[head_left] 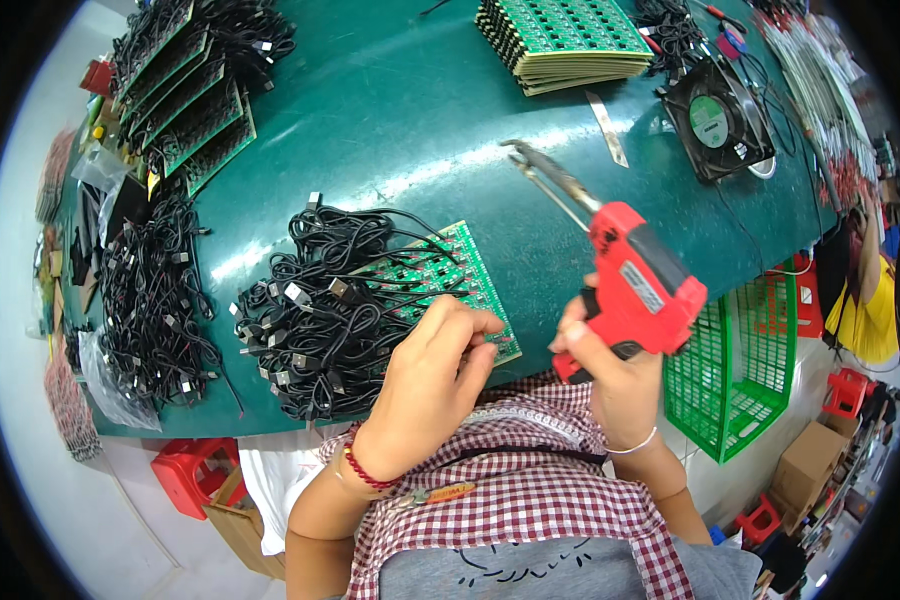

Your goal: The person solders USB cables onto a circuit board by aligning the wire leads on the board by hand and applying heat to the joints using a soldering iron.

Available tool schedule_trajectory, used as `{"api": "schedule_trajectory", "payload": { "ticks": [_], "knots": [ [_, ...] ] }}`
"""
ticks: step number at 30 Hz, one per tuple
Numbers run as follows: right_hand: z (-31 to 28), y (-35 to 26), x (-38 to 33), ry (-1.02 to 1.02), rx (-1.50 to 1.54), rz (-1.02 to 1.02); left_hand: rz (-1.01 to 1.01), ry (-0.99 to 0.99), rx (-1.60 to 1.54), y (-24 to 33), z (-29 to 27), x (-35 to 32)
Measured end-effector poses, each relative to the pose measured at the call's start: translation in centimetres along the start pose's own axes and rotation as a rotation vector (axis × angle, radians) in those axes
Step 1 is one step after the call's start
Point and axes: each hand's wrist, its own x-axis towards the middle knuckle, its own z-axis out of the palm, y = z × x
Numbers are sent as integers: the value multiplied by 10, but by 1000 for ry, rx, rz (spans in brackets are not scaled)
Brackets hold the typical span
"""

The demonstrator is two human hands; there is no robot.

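Observation:
A green circuit board panel (pixel 480 287) lies on the table in front of me. Black USB cables (pixel 320 300) are heaped over its left side, with some wire ends reaching onto the board. My left hand (pixel 435 365) is over the board's near edge, fingers curled in toward the thumb; whatever they hold, if anything, is hidden. In my right hand (pixel 610 365) is a red soldering gun (pixel 640 285), gripped by its handle. Its metal tip points up and left, raised beyond the board and apart from it.
Finished-looking boards with cables (pixel 205 130) lean at the far left, above another cable bundle (pixel 155 300). Stacked green panels (pixel 570 50) stand at the back, near a metal strip (pixel 607 130) and a black fan (pixel 715 120). A green plastic basket (pixel 725 420) sits beyond the table's right edge.

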Motion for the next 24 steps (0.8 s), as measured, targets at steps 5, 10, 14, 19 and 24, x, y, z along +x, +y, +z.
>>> {"api": "schedule_trajectory", "payload": {
  "ticks": [5,10,14,19,24],
  "knots": [
    [-37,3,-15,23,-135,-36,112,121,305,-21,10,4],
    [-81,18,-38,-118,-187,-17,129,175,425,-31,11,14],
    [-93,31,-49,-192,-299,-16,100,178,454,-31,12,16],
    [-94,38,-55,-241,-353,39,85,150,452,-30,12,17],
    [-99,36,-58,-225,-318,107,57,135,401,-28,11,15]
  ]
}}
